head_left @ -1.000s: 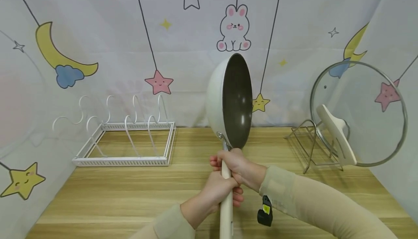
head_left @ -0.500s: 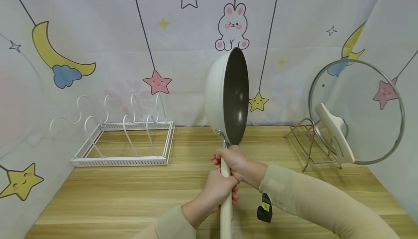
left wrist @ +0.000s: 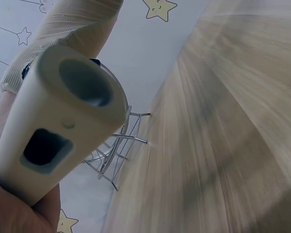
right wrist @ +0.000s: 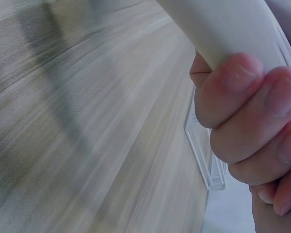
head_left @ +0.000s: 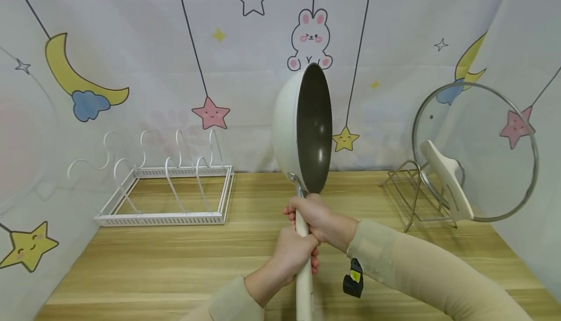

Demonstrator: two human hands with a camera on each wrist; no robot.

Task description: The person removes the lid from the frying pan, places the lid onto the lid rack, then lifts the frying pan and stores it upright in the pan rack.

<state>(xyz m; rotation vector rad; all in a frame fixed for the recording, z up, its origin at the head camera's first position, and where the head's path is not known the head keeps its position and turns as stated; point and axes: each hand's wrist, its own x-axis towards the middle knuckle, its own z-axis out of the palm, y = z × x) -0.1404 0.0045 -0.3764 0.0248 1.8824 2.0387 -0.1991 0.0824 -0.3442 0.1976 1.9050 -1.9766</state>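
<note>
A deep white frying pan (head_left: pixel 313 131) with a dark inside hangs on edge over the table in the head view, its mouth facing right. Both hands wrap its cream handle (head_left: pixel 304 292). My right hand (head_left: pixel 314 218) grips nearest the pan body, and my left hand (head_left: pixel 291 255) grips just below, thumb side up against it. In the left wrist view the handle's hollow butt end (left wrist: pixel 48 111) points at the camera, with part of the left hand (left wrist: pixel 14 213) around it. Curled right fingers (right wrist: pixel 247 131) close round the handle in the right wrist view.
A white rack (head_left: pixel 162 219) with curved wire dividers stands on the wooden table (head_left: pixel 175 267) at left. At right, a wire stand (head_left: pixel 414 204) bears a glass lid (head_left: pixel 495 116) with a cream handle (head_left: pixel 447 177). A patterned cloth (head_left: pixel 153 67) hangs close behind.
The pan has risen a little and turned slightly, so its mouth looks narrower. Both hands keep their grip on the handle. The rack and the lid stay put.
</note>
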